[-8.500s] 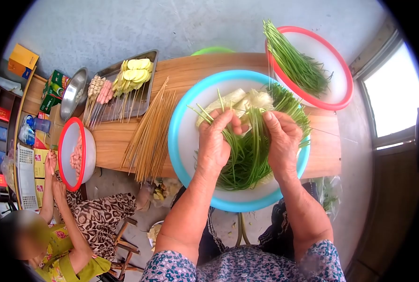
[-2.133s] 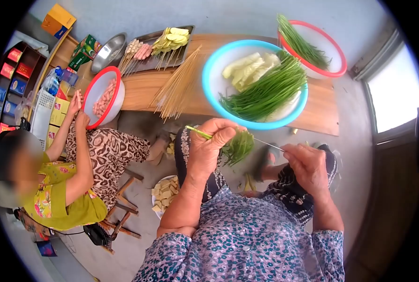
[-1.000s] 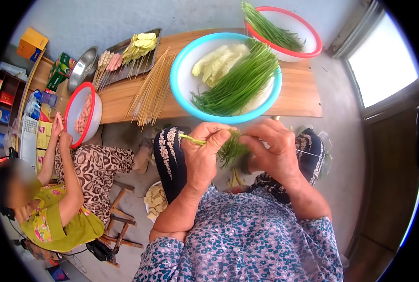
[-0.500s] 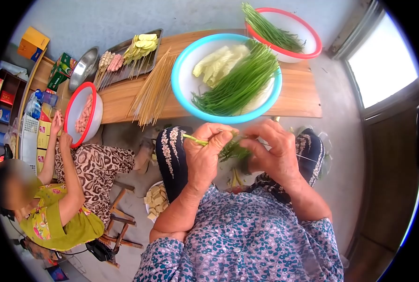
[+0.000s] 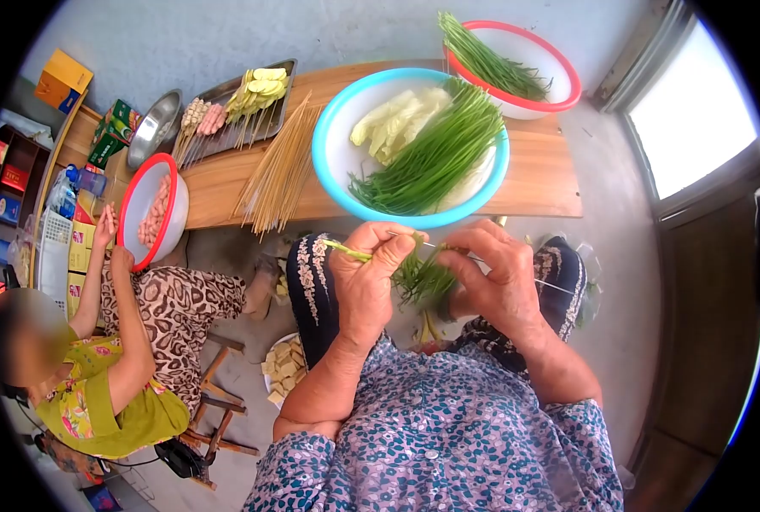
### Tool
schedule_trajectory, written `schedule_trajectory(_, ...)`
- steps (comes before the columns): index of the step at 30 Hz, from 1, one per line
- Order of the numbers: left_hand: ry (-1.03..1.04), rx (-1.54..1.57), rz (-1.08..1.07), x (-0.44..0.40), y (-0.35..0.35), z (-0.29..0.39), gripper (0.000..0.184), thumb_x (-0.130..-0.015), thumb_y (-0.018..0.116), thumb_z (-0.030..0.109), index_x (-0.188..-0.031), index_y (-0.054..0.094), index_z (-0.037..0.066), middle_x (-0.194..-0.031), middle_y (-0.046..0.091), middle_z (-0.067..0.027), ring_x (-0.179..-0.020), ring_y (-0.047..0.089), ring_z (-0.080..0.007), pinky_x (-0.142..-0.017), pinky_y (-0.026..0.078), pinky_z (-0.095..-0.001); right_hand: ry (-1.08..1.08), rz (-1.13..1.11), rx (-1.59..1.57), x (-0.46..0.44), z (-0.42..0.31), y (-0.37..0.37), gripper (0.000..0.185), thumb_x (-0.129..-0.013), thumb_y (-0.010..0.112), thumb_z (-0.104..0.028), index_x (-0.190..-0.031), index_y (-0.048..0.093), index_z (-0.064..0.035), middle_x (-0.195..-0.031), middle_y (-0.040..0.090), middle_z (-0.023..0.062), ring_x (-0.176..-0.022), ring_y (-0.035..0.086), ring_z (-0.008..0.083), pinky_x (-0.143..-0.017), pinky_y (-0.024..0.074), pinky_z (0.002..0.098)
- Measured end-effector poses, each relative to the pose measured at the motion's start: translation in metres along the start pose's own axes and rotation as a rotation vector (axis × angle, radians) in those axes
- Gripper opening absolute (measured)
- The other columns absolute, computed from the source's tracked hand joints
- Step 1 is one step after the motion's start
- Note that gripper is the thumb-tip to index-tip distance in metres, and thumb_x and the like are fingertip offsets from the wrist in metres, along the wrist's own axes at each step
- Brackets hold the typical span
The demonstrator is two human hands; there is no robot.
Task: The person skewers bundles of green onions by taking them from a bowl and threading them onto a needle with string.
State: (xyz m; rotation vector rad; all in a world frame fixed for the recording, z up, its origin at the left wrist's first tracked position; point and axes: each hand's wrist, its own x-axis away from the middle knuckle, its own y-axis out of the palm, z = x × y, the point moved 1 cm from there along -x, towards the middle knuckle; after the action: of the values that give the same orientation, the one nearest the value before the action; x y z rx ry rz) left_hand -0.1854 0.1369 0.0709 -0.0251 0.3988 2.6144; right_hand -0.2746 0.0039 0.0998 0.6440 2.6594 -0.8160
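One cam in here, worn on the person's head, facing fwd & steeply down. Their shirt (image 5: 448,435) is v. close, at btm; L hand (image 5: 363,282) & R hand (image 5: 504,277) near, mid-frame; surface (image 5: 540,175) a bit further off; wall (image 5: 354,34) up top. Wide, approx. round view, dark corners.

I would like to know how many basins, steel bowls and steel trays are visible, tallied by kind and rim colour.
Blue-rimmed basin: 1
Red-rimmed basins: 2
Steel bowl: 1
Steel tray: 1
Total: 5
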Motion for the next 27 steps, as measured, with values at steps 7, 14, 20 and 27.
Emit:
schedule_trajectory(7,0.003,0.025,-0.008,-0.002,-0.001,0.001,0.011,-0.084,0.063,0.010,-0.085,0.063,-0.001,-0.082,0.067,-0.0105,-0.078,0.060,-0.0142,-0.078,0.046,-0.0262,-0.047,0.021,0.044,-0.004,-0.002,0.000,0.017,-0.072,0.068,-0.002,-0.088,0.063,-0.0020,-0.082,0.061,0.0139,-0.077,0.059,0.0326,-0.067,0.0461,0.0387)
schedule_trajectory(14,-0.003,-0.005,0.030,-0.003,-0.004,0.002,0.013,-0.085,0.064,0.012,-0.086,0.063,-0.001,-0.082,0.067,-0.0094,-0.076,0.059,-0.0126,-0.076,0.045,-0.0255,0.000,-0.005,0.099,0.000,-0.005,-0.010,0.022,-0.070,0.070,-0.002,-0.091,0.063,-0.0010,-0.080,0.060,0.0123,-0.073,0.059,0.0281,-0.064,0.0467,0.0351)
schedule_trajectory(20,-0.024,0.031,-0.003,-0.004,-0.005,0.002,0.013,-0.083,0.066,0.011,-0.088,0.062,-0.001,-0.083,0.067,-0.0090,-0.077,0.060,-0.0126,-0.075,0.046,-0.0234,0.136,0.038,0.037,0.016,0.000,-0.023,0.010,-0.073,0.065,0.003,-0.083,0.065,0.0006,-0.063,0.056,0.0097,-0.057,0.056,0.0202,-0.054,0.0426,0.0282)
schedule_trajectory(27,-0.024,0.160,-0.108,-0.006,-0.008,0.003,0.012,-0.082,0.065,0.003,-0.094,0.062,-0.001,-0.086,0.066,-0.0079,-0.077,0.061,-0.0089,-0.071,0.048,-0.0199,0.128,-0.024,0.059,0.009,-0.008,-0.032,0.010,-0.075,0.063,0.005,-0.085,0.065,0.0016,-0.064,0.057,0.0099,-0.053,0.059,0.0179,-0.049,0.0447,0.0283)
